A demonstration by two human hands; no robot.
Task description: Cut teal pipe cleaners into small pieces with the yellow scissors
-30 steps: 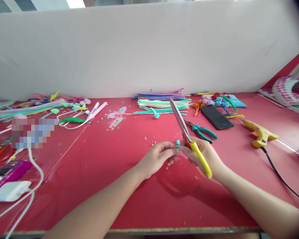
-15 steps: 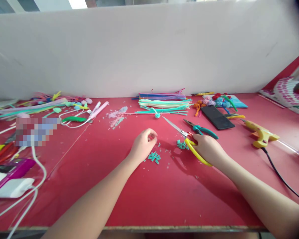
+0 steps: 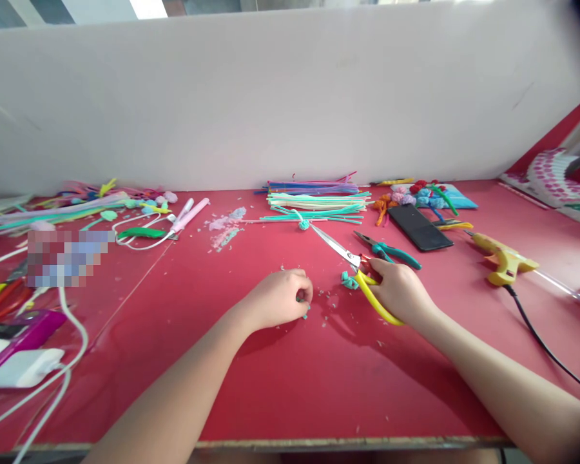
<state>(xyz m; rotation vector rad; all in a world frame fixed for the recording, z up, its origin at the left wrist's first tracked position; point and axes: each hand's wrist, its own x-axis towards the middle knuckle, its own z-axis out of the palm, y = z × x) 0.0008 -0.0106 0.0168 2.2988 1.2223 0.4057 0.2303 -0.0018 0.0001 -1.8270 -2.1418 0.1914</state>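
Observation:
My left hand (image 3: 284, 300) is on the red table with its fingers curled round short green pipe cleaner pieces (image 3: 305, 313). Only a few bits of green show by the fingertips; the palm hides the others. In my right hand (image 3: 402, 289) are scissors (image 3: 381, 305) with yellow handles, their blades slightly apart and pointing away to the left. Beside the scissors' pivot lies a second small heap of green pieces (image 3: 349, 280). Past the blade tips is a small green ball (image 3: 303, 225) on a pale stem.
Teal-handled pliers (image 3: 391, 252) and a black phone (image 3: 420, 227) lie beyond my right hand. A yellow glue gun (image 3: 505, 259) with a black cord is at the right. Bundled pipe cleaners (image 3: 319, 201) lie at the back. White cables (image 3: 75, 316) cross the left side.
My left hand has come down and nearer me, from beside the green pieces to over them, and its fingers have closed round them. My right hand with the scissors has barely moved.

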